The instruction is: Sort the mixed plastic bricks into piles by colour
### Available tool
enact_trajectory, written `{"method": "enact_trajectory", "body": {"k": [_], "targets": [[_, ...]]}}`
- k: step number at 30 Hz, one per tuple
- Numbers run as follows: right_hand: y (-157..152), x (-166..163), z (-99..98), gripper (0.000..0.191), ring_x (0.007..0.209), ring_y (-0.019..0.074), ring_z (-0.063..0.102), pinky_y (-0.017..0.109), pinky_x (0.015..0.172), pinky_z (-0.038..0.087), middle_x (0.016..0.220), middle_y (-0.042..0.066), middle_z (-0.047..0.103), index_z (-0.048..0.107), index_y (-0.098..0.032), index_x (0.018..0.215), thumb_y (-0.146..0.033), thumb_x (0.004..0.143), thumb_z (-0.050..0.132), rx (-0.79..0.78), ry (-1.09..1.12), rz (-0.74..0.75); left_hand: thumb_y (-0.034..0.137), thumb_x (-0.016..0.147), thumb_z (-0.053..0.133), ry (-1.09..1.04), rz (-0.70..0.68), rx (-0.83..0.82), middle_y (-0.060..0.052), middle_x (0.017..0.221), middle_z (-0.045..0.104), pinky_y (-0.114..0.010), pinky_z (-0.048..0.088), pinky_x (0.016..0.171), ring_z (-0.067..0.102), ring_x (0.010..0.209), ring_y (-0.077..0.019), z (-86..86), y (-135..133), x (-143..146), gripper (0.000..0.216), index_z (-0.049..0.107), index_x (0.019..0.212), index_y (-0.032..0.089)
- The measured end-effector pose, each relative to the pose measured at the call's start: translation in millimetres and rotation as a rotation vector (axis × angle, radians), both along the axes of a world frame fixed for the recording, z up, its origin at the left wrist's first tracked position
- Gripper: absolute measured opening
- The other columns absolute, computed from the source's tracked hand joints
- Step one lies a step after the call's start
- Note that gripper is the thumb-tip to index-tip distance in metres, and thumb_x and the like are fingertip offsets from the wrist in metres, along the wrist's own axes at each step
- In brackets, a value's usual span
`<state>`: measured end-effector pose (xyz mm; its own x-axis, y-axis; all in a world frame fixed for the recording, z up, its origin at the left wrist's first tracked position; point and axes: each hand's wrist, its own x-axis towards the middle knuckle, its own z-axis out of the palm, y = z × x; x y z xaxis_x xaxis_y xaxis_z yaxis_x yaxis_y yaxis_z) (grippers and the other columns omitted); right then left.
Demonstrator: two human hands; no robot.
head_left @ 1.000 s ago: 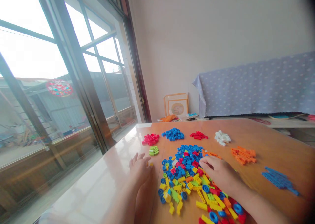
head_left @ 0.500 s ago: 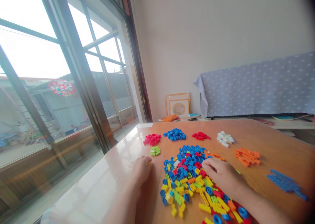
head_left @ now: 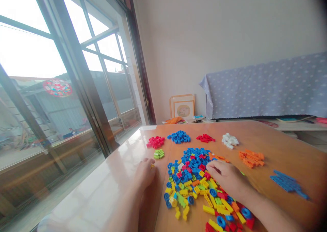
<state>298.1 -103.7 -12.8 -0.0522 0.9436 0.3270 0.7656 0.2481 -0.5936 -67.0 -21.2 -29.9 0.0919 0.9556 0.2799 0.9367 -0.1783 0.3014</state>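
A large mixed pile of plastic building bricks (head_left: 189, 182), in blue, yellow, red, green and orange with blue wheels among them, lies in the middle of the wooden table (head_left: 167, 221). Left of the pile, my left hand (head_left: 145, 172) rests low over the tabletop, fingers curled round a small yellow brick (head_left: 152, 165) that is mostly hidden. At the pile's right side is my right hand (head_left: 226, 176), its thumb and fingers pinched together against the bricks. Whatever may be between those fingertips is hidden.
Sorted heaps stand around the pile: pink-red (head_left: 155, 142), light green (head_left: 158, 153), blue (head_left: 179, 136), red (head_left: 205, 137), white (head_left: 230, 141), orange (head_left: 251, 158) and long blue pieces (head_left: 288, 183). A glass window (head_left: 102, 72) lies left, a cloth-covered object (head_left: 263, 85) behind.
The view has shifted a little, so the table and heaps sit slightly further left and up. Both hands keep nearly the same places beside the pile.
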Motion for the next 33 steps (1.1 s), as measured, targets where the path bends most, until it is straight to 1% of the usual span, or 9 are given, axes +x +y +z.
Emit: {"method": "enact_trajectory", "body": {"k": [4,8,12,15,18,22,26,29,33], "targets": [[-4.1,-0.9,5.4,0.032,0.069,0.0160,0.057,0.027,0.063,0.038,0.073,-0.002,0.062,0.058,-0.024,0.073,-0.042,0.096,0.044,0.019,-0.012,-0.021,0.015,0.082,0.059,-0.048,-0.069,0.093,-0.009,0.121,0.065,-0.037,0.044,0.100,0.058,0.113,-0.0250,6.2,-7.2,18.0,0.032,0.068,0.112,0.021],[-2.7,-0.3,4.8,0.031,0.069,0.0157,0.056,0.026,0.063,0.037,0.072,-0.002,0.061,0.057,-0.024,0.073,-0.041,0.095,0.045,0.033,-0.005,-0.026,0.020,0.088,0.055,-0.182,-0.272,0.103,-0.007,0.112,0.068,-0.036,0.047,0.095,0.061,0.107,-0.0226,17.3,-24.9,48.2,0.024,0.068,0.108,0.023],[-1.6,-0.2,3.9,0.031,0.070,0.0159,0.056,0.026,0.065,0.037,0.072,-0.002,0.060,0.055,-0.023,0.073,-0.040,0.096,0.044,0.041,-0.015,-0.027,0.028,0.091,0.055,-0.255,-0.421,-0.028,-0.004,0.110,0.069,-0.031,0.048,0.095,0.062,0.106,-0.0201,31.6,-46.3,69.1,0.023,0.068,0.109,0.024],[-1.7,0.1,5.2,0.032,0.069,0.0162,0.055,0.027,0.065,0.038,0.070,-0.001,0.058,0.054,-0.023,0.071,-0.041,0.096,0.043,0.036,-0.018,-0.031,0.035,0.083,0.066,-0.206,-0.489,-0.164,-0.004,0.114,0.068,-0.030,0.050,0.092,0.063,0.104,-0.0214,40.1,-56.1,75.1,0.035,0.066,0.117,0.026],[-1.6,1.6,6.4,0.032,0.069,0.0162,0.055,0.027,0.065,0.037,0.071,-0.001,0.058,0.055,-0.023,0.073,-0.040,0.096,0.042,0.047,-0.017,-0.033,0.030,0.078,0.070,-0.153,-0.507,-0.209,-0.004,0.113,0.067,-0.031,0.050,0.091,0.062,0.102,-0.0220,41.9,-57.5,78.3,0.039,0.066,0.116,0.026],[-1.0,4.9,6.9,0.025,0.071,0.0164,0.057,0.027,0.064,0.037,0.076,-0.001,0.063,0.061,-0.024,0.080,-0.036,0.093,0.045,0.017,-0.016,-0.030,0.025,0.084,0.060,-0.166,-0.487,-0.186,-0.004,0.109,0.068,-0.029,0.049,0.090,0.063,0.101,-0.0200,36.2,-52.2,82.9,0.025,0.067,0.109,0.024],[0.0,6.6,7.1,0.020,0.077,0.0178,0.060,0.027,0.067,0.038,0.084,0.000,0.068,0.067,-0.025,0.087,-0.030,0.088,0.047,-0.030,0.001,-0.056,0.026,0.089,0.055,-0.188,-0.480,-0.174,-0.004,0.106,0.070,-0.027,0.050,0.089,0.064,0.101,-0.0190,31.2,-47.5,88.2,0.020,0.067,0.105,0.024],[-0.2,4.2,7.0,0.020,0.075,0.0173,0.060,0.027,0.065,0.036,0.083,0.000,0.068,0.069,-0.025,0.088,-0.028,0.086,0.049,-0.073,-0.036,-0.082,0.026,0.092,0.053,-0.204,-0.485,-0.145,-0.003,0.106,0.070,-0.026,0.049,0.090,0.064,0.101,-0.0181,29.2,-45.4,92.1,0.020,0.067,0.106,0.025],[-0.9,-3.7,4.5,0.019,0.071,0.0147,0.058,0.026,0.062,0.033,0.088,0.000,0.065,0.070,-0.026,0.088,-0.028,0.087,0.050,-0.078,-0.110,-0.050,0.026,0.093,0.050,-0.226,-0.505,-0.100,-0.002,0.102,0.069,-0.025,0.049,0.086,0.063,0.098,-0.0179,26.0,-42.6,94.9,0.018,0.067,0.101,0.025]]}}
